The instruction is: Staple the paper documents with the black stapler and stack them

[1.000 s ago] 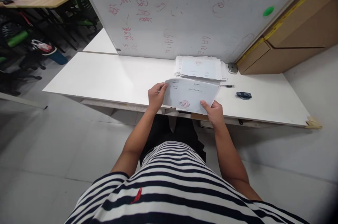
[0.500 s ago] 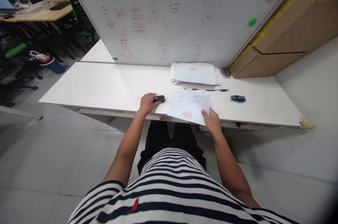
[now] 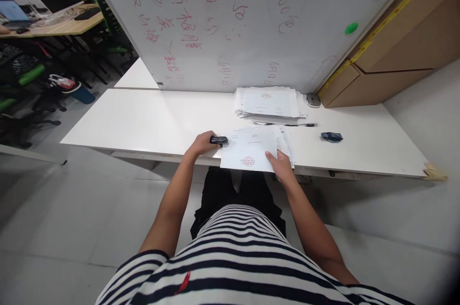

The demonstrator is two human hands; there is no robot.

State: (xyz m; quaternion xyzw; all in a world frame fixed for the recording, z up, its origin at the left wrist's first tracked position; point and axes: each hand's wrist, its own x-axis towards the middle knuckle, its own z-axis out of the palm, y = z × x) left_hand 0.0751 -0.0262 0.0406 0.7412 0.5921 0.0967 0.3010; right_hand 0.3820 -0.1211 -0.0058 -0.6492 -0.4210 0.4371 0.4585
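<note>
My left hand (image 3: 204,144) is wrapped round a black stapler (image 3: 219,140) close to the table's front edge. The stapler's front end points right, at the left edge of a printed sheet (image 3: 247,151) with a red round stamp. My right hand (image 3: 281,165) grips that sheet by its right side, thumb on top and fingers underneath. More papers (image 3: 285,141) lie under and to the right of the sheet. How many pages the right hand holds I cannot tell. Behind them stands a thick stack of papers (image 3: 270,103), its top sheet also stamped in red.
A whiteboard (image 3: 201,56) with red writing rises behind the white table (image 3: 143,118). A dark pen-like item (image 3: 305,125) lies before the stack. Further right are a small dark blue object (image 3: 331,137), a grey device (image 3: 313,99) and cardboard boxes (image 3: 391,80). A person sits at a far desk.
The stamped sheet has moved left, up to the stapler's front, and uncovers other papers on its right. My left hand has lifted the stapler slightly. The view has shifted a little.
</note>
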